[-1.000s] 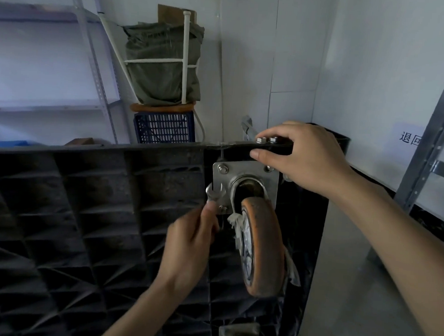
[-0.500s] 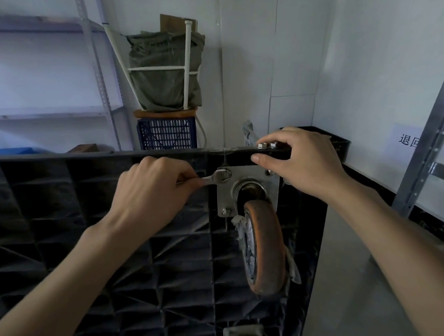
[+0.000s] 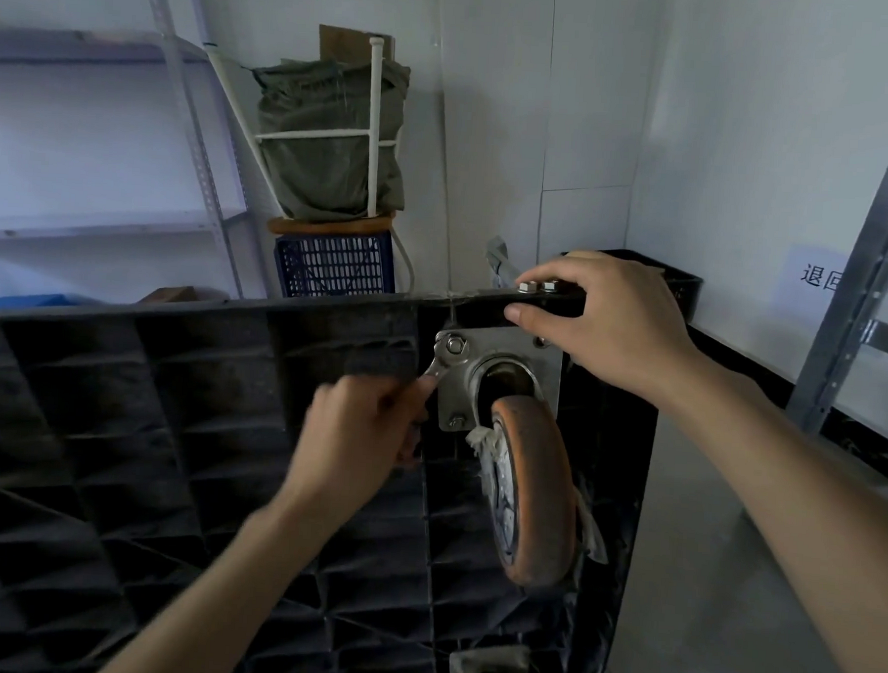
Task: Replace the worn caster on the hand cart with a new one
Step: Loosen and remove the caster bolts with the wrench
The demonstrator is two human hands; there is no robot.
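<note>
The black hand cart (image 3: 168, 450) stands on its side with its ribbed underside facing me. A worn orange caster (image 3: 531, 490) hangs from a steel mounting plate (image 3: 502, 360) near the cart's upper right corner. My left hand (image 3: 360, 429) grips a small wrench (image 3: 443, 359) whose jaw sits on the plate's upper left nut. My right hand (image 3: 607, 319) grips the cart's top edge just above the plate, thumb underneath. Two loose nuts (image 3: 537, 287) lie on that edge beside my fingers.
A second caster plate (image 3: 488, 670) shows at the bottom edge. Behind the cart stand a blue crate (image 3: 332, 266) with a green sack on it and a metal shelf (image 3: 103, 226) to the left. A grey rack upright (image 3: 867, 266) rises at the right, over concrete floor.
My left hand swung the wrench handle downward around the upper left nut, from pointing left to pointing down-left. One second ago it was at the lower left nut. My right hand stayed put.
</note>
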